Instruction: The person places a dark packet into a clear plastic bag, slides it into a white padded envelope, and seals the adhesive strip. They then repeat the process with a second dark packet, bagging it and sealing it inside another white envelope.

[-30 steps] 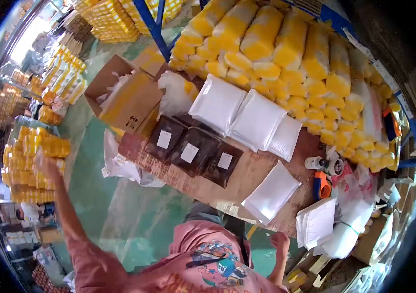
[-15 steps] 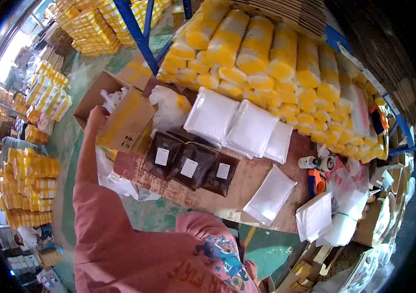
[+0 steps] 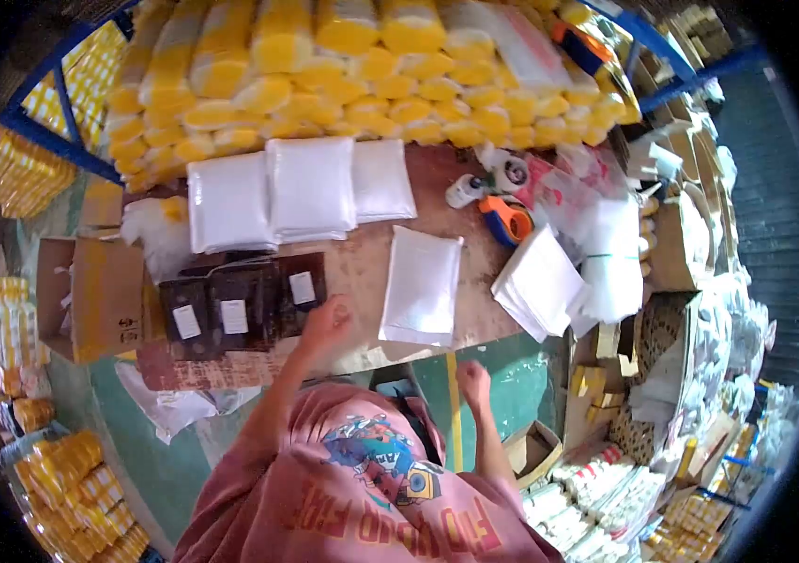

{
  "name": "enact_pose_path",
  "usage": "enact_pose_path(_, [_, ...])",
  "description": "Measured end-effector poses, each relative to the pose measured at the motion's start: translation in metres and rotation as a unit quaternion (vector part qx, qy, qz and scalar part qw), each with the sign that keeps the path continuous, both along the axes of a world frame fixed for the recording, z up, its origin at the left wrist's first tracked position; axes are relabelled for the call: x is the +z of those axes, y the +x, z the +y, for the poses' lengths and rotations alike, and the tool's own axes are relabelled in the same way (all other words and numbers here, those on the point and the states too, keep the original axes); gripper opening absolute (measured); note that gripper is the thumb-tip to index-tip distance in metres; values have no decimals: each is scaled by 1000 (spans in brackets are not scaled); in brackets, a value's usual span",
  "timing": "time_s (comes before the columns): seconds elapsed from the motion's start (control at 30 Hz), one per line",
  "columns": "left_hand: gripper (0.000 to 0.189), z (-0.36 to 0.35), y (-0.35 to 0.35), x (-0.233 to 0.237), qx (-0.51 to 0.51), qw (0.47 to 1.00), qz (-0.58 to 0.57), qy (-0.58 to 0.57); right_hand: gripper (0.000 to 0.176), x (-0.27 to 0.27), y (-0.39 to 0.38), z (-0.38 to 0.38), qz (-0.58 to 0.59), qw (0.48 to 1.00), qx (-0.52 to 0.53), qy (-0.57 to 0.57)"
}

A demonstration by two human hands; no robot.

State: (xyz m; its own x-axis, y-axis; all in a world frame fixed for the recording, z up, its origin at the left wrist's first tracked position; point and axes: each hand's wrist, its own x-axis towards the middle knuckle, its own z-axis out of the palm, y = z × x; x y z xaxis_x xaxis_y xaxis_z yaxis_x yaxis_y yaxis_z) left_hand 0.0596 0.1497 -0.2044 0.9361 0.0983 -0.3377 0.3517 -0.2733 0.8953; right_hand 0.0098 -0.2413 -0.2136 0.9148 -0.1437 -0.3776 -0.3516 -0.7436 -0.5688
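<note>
My left hand (image 3: 327,322) is over the front part of the table, just right of the dark packets, its fingers smeared by motion. Three dark brown packets with white labels lie side by side, among them the middle labelled packet (image 3: 242,305). My right hand (image 3: 472,383) hangs in front of the table's edge, curled into a fist with nothing visible in it. Between and beyond my hands lies a single flat white plastic pouch (image 3: 421,286). Farther back are stacks of clear-white pouches (image 3: 312,188), and a further white stack (image 3: 540,283) sits to the right.
An open cardboard box (image 3: 99,296) stands at the table's left end. An orange-and-blue tape dispenser (image 3: 506,220) and a white bottle (image 3: 463,191) lie at the back right. Rolled yellow-white bags (image 3: 352,89) are piled behind the table (image 3: 362,355). A small open carton (image 3: 532,453) is below.
My left hand has come out of the cardboard box and moved right, beside the dark packets. My right hand has come clearly into view. The camera has turned to the right.
</note>
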Motion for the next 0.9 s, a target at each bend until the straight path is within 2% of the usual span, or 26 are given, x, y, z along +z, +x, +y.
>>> enact_pose_path(0.03, [33,-26,4,-19,3,1000,-3,-23,15,0,22,1,-64,997,7,30])
enact_pose_path(0.1, [34,-60,19,-41,-20,1000,7,10,18,8,68,9,-31,996,-28,79])
enact_pose_path(0.13, [34,-74,28,-48,-29,999,11,28,19,-19,83,1,-105,989,17,105])
enact_pose_path(0.17, [35,-86,36,-53,-26,998,16,46,22,-13,101,10,-73,988,2,138])
enact_pose_path(0.2, [36,-96,42,-57,-22,997,22,65,26,-45,113,8,-118,984,26,134])
enact_pose_path(0.23, [36,-103,45,-60,-18,996,30,86,28,-51,126,9,-86,983,62,152])
enact_pose_path(0.27, [33,-111,48,-58,31,991,5,128,29,-56,135,14,-54,972,61,220])
enact_pose_path(0.3, [32,-116,48,-61,37,989,-4,140,31,-59,143,22,-25,955,59,289])
enact_pose_path(0.37, [31,-120,49,-65,47,985,-32,162,33,-58,151,31,-3,972,96,212])
enact_pose_path(0.4, [29,-122,45,-77,74,994,-41,73,34,-57,152,30,8,979,112,171])
enact_pose_path(0.5, [24,-115,37,-85,73,997,27,9,33,-83,149,19,-36,949,110,294])
enact_pose_path(0.57, [19,-115,42,-47,33,997,55,-41,30,-88,147,3,11,922,108,370])
enact_pose_path(0.63, [18,-117,34,-38,17,990,68,-124,25,-88,141,-10,75,892,90,436])
enact_pose_path(0.67, [9,-114,26,-40,-10,987,77,-141,23,-74,138,-15,115,876,71,463])
enact_pose_path(0.7, [6,-112,16,-38,-35,987,91,-124,21,-60,133,-20,155,857,50,489])
enact_pose_path(0.73, [6,-109,6,-32,-60,987,105,-108,13,-50,126,-25,170,866,57,466])
enact_pose_path(0.8, [17,-106,-13,-32,-98,980,143,-95,9,-29,114,-27,210,873,31,439])
enact_pose_path(0.9, [18,-118,-34,-24,-72,984,142,-83,12,-45,79,-39,234,876,28,422])
